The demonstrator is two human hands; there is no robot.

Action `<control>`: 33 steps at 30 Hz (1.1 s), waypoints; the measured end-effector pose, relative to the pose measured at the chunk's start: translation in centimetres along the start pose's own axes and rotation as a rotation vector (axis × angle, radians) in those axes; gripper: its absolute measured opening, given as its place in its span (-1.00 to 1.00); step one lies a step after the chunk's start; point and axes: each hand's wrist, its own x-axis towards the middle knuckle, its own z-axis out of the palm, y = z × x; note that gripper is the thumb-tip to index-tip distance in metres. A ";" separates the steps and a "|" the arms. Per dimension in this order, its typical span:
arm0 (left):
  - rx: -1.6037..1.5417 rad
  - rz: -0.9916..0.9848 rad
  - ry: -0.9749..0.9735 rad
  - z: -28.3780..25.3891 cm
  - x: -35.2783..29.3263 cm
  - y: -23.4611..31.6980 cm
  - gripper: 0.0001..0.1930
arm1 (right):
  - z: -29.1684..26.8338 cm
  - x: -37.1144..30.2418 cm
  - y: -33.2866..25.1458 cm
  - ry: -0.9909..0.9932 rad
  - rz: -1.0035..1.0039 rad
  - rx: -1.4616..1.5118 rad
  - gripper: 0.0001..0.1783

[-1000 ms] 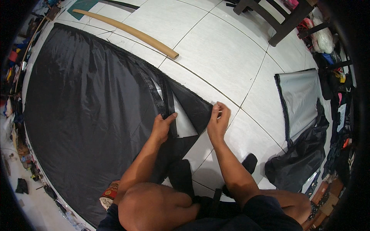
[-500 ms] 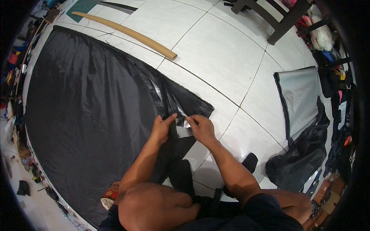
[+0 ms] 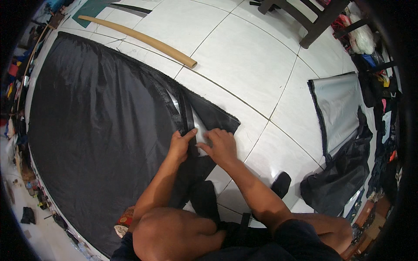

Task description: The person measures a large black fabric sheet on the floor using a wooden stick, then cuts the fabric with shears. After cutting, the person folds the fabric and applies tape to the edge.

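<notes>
Lying at left: black cloth (image 3: 100,108), spread broadly over white tiles (image 3: 244,56).
Left hand (image 3: 179,145): I pinch the cloth's dark strip (image 3: 186,108).
Right hand (image 3: 222,148): half-curled over the silver patch (image 3: 199,124); I can't tell whether it grips.
Far right: silver-and-black cloth (image 3: 337,104), rumpled, on the tiles.

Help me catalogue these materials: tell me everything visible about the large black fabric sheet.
The large black fabric sheet looks smooth and slightly shiny, like coated synthetic cloth. It lies spread over the white tiled floor, softly wrinkled, with a frayed-looking far edge. Near its right corner, dark bands border an opening showing a silvery-grey surface. The left hand pinches a band there; the right hand is at the silvery part, its exact contact unclear.
</notes>
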 end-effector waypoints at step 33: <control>-0.047 -0.022 -0.029 0.3 -0.2 0.5 -0.82 | 0.5 0.2 0.7 -0.121 0.082 0.055 -0.71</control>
